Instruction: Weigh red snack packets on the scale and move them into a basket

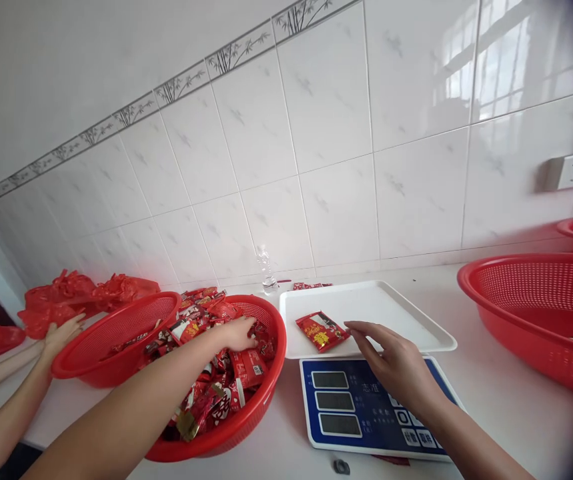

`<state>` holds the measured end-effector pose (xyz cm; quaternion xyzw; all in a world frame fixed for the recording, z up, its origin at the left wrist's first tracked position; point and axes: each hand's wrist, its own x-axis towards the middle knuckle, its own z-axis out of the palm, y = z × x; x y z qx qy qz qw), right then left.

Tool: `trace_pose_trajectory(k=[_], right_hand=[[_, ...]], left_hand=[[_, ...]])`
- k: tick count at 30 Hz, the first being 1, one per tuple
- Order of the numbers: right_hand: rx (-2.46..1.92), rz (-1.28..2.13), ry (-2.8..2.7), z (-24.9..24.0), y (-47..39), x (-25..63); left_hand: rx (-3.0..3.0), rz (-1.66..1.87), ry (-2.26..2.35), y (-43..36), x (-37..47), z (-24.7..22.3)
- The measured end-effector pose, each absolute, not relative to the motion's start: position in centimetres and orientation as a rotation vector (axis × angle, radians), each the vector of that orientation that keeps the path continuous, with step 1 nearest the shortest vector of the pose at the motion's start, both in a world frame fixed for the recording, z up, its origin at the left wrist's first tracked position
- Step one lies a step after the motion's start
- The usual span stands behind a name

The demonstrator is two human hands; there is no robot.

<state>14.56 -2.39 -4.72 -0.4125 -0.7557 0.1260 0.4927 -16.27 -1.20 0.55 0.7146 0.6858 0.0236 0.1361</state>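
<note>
My right hand (395, 359) touches a flat red foil packet (321, 332); slackness could drop it. Grip unclear; likewise my left hand (239, 333).

One small packet (322, 331), flat and of nearly square shape, lies on the left part of the white tray (379, 305). Its cover is mostly red, with yellow printing near the middle and a dark and white area toward the upper right side. It lies turned at an angle to the sides of the tray, with the printed face up. To the left of the tray, many small snack packets (250, 368) fill the round red basket (277, 333) in a loose heap. They are mainly red, some with white or black parts, and they overlap in all directions.
</note>
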Motion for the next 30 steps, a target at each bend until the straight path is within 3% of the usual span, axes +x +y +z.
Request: trace_pose_trajectory(k=[5,10,19,25,30], right_hand=[[-0.999,0.311,-1.839,-4.5,-2.4,14.5],[-1.002,0.325,-1.851,-4.6,-2.3,14.5],[-0.990,0.362,-1.832,-4.4,-2.5,14.7],[-1.002,0.286,-1.866,-4.3,-2.5,14.5],[-0.957,0.156,-2.013,-4.1,-2.8,14.3]], left_hand=[[2.066,-0.253,2.182,-1.1,-16.2,-0.6],[2.222,-0.209,2.171,-0.9,-15.1,-1.2],[2.270,0.143,2.227,-0.1,-16.2,1.1],[2.261,0.840,1.984,-0.1,-12.8,4.1],[2.232,0.747,1.655,0.0,-8.6,2.9]])
